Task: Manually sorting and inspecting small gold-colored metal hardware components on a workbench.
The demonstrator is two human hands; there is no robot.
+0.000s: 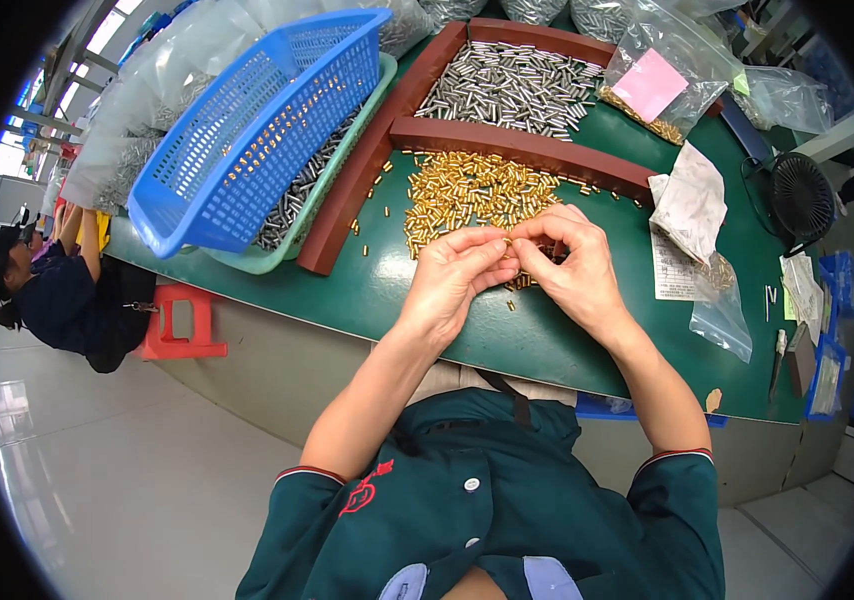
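My left hand (452, 278) and my right hand (579, 262) meet fingertip to fingertip over the near edge of a heap of small brass-coloured cylinders (477, 188). Both are closed in a pinch. A gold glint of a small brass cylinder (509, 243) shows between the fingertips; the fingers hide most of it. More loose brass cylinders lie under and just in front of my hands. Behind the heap, beyond a brown divider bar (517, 142), silver metal pins (507, 88) are spread out.
A blue basket (197, 190) leans over a green tray (282, 250) of grey pins at left. Bags of brass parts (662, 75) and papers (692, 205) lie right, beside a black fan (802, 200). Another person (67, 280) works far left near a red stool (182, 325).
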